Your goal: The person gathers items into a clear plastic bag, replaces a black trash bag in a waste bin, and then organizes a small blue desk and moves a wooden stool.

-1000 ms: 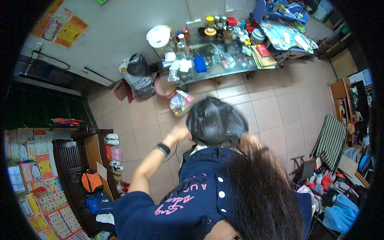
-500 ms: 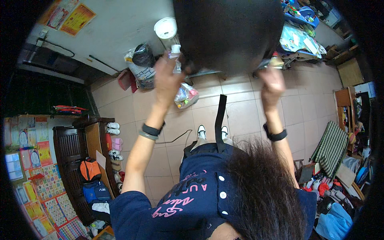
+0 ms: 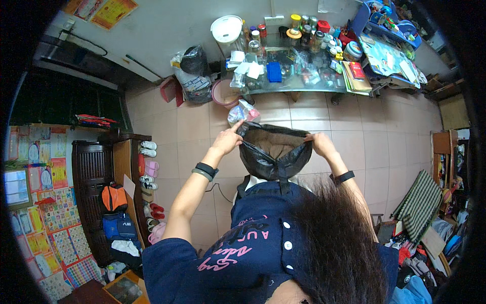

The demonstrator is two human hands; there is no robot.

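Observation:
A black plastic bag [image 3: 268, 163] hangs with its mouth spread wide in front of my waist. Brown, fabric-like material [image 3: 278, 142] shows inside it; what exactly this is, I cannot make out. On the left rim, my left hand [image 3: 228, 140] grips the bag's edge, its index finger stretched out. My right hand [image 3: 322, 145] pinches the opposite rim. Both arms reach forward, holding the opening apart between them.
Ahead stands a glass-topped table [image 3: 304, 88] bearing jars, papers and a blue packet [image 3: 274, 72]. A pink bin [image 3: 226, 95] and filled bags [image 3: 195, 86] sit at its left. Shoes [image 3: 148, 152] line the left side; piled clothes [image 3: 417, 273] lie at right.
The large dark shape that filled the upper view is gone from there, uncovering the table. Both hands have come down and closer together, and the bag now hangs low between them.

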